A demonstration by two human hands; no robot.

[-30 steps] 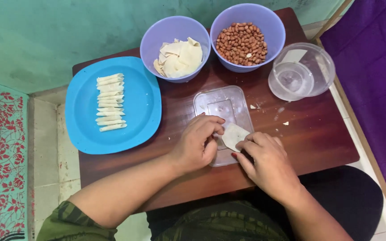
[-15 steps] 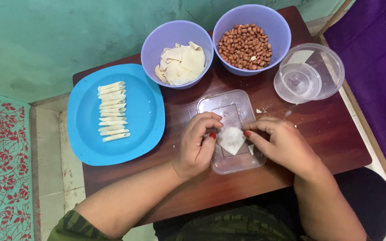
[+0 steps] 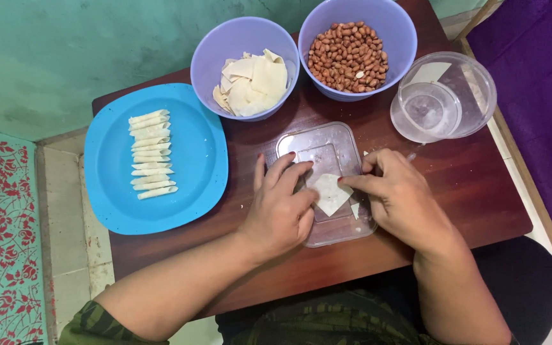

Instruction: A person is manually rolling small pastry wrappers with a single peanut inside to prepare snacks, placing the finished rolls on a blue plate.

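1. Pastry wrapper [image 3: 330, 193], pale and square, lies on a clear plastic lid [image 3: 327, 150] at table centre.
2. I see my left hand [image 3: 282, 207] at its 9 o'clock edge, fingers spread flat, touching it.
3. My right hand [image 3: 400, 198] at 3 o'clock pinches its corner.
4. Blue plate [image 3: 193, 160] of rolled sticks [image 3: 151, 153] sits at 9 o'clock.

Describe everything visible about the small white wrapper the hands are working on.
The dough wrapper is a thin, pale off-white square, lying flat and turned like a diamond on an upturned clear plastic lid on the dark wooden table. It looks soft and matte. The left hand touches its left edge with the fingertips; the right hand pinches its right corner. No filling shows on it.
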